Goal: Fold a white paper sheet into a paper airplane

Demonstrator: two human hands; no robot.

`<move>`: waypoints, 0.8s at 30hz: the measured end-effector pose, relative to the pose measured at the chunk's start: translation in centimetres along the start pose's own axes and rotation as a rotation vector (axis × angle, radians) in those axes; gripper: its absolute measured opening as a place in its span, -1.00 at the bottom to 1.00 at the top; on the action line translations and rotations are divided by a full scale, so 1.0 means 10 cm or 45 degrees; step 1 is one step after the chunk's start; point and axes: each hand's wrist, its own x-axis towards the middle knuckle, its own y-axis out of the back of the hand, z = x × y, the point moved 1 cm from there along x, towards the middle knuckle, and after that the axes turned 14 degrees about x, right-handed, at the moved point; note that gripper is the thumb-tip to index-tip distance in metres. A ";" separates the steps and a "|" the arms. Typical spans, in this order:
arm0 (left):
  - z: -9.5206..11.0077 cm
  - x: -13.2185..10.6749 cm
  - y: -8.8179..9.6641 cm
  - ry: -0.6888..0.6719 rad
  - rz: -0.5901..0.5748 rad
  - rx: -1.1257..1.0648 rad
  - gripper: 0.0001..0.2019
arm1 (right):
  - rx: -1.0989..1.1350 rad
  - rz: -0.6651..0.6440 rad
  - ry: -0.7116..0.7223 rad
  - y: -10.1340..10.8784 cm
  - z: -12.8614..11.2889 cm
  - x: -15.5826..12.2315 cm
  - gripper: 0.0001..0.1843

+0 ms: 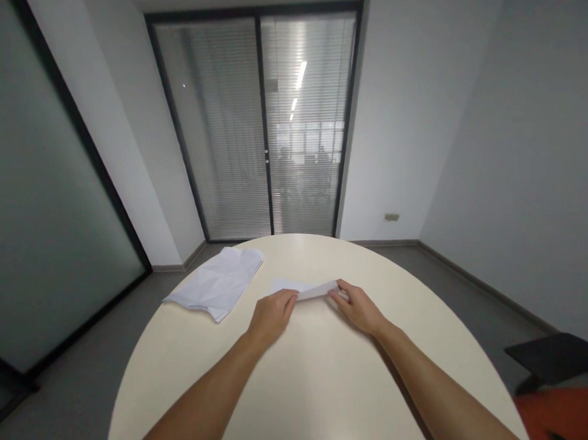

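Note:
A small white sheet of paper (315, 291) is stretched between my two hands, low over the middle of the round table (313, 378). Its near edge is raised into a narrow strip, while its far part lies behind that strip. My left hand (273, 316) pinches the left end between thumb and fingers. At the other end, my right hand (358, 306) is closed on the paper in the same way. Left of my left hand lies a stack of crumpled white paper sheets (223, 281), apart from both hands.
The paper stack reaches the table's left edge. An orange chair (569, 412) with a black armrest (559, 356) stands beside the table at the lower right. Beyond the table is a glass door (263, 129) with blinds, and a frosted glass panel (38, 196) stands at left.

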 end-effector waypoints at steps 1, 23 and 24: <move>0.00 0.00 0.01 0.022 0.008 0.013 -0.68 | -0.002 0.028 -0.001 0.01 0.00 0.01 -0.68; -0.15 0.13 -0.02 0.574 0.382 -0.637 -0.74 | 0.821 0.675 -0.080 0.11 0.08 0.11 -0.37; -0.14 0.13 -0.02 0.558 0.350 -0.639 -0.72 | 0.854 0.685 -0.118 0.10 0.09 0.11 -0.35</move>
